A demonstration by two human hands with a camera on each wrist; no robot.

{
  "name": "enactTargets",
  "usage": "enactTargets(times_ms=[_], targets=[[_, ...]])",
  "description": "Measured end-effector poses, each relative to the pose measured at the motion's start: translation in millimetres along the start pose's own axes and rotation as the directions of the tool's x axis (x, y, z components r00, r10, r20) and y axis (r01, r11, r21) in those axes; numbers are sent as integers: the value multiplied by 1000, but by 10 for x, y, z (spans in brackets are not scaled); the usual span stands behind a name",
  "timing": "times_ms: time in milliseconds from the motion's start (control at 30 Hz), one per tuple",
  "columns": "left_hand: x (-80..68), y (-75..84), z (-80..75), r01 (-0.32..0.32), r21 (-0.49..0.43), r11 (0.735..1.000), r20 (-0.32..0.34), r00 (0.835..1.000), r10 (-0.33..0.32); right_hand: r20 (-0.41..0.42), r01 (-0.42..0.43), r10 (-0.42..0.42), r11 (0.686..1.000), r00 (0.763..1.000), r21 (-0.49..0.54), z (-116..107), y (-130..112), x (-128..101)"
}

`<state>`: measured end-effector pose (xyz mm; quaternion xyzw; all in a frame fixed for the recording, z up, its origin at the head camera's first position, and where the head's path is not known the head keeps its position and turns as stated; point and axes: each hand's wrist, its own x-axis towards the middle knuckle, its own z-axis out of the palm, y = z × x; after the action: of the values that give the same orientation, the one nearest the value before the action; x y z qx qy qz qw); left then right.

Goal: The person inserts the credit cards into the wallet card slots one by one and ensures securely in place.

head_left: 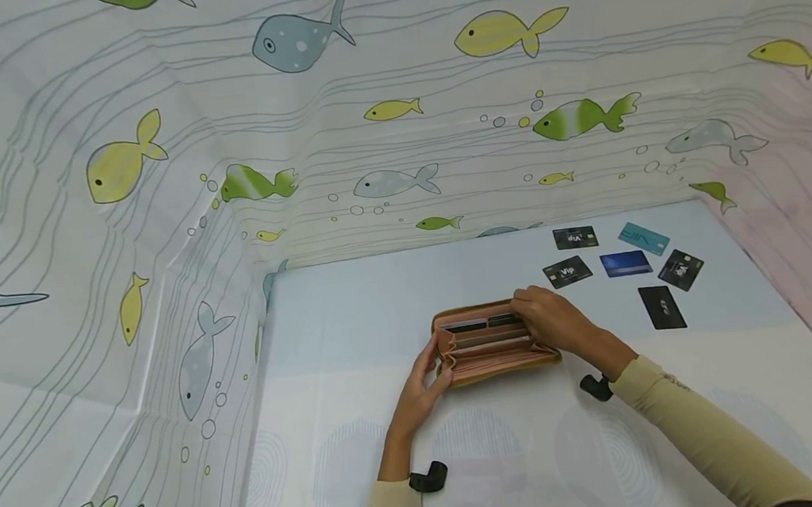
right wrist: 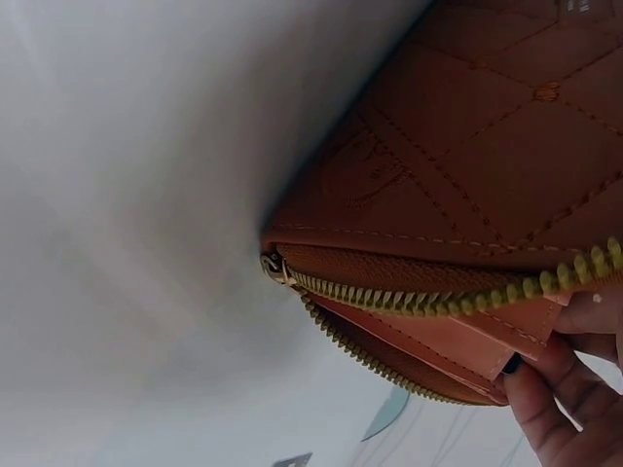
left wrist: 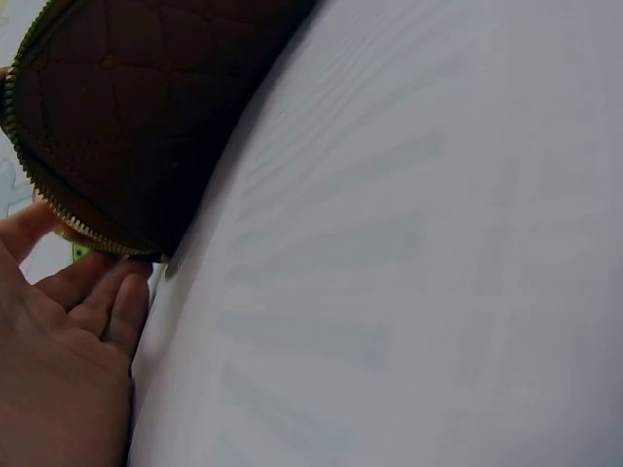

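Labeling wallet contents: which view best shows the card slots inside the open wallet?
Head view. It looks down into the open wallet, showing its card slots and pink dividers between both hands. The left wrist view shows only the dark quilted outside and zipper; the right wrist view shows the quilted outside, zipper and an inner edge.

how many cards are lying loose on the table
6, all right of the wallet: black, teal, black, blue, black, black. More sit in the wallet's slots.
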<state>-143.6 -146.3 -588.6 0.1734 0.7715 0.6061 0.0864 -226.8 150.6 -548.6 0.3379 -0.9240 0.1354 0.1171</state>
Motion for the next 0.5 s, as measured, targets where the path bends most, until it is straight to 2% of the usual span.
enactTargets(times_ms=[433,500], targets=[[1,1,-1,31,5,999,8,999,-31,-7,20,-20,1000,1000,21,1,31,15],[14,-73,14,24,-4,1000,-7,1000,-24,-10,17,-16,999,1000,31,-12,29,15]])
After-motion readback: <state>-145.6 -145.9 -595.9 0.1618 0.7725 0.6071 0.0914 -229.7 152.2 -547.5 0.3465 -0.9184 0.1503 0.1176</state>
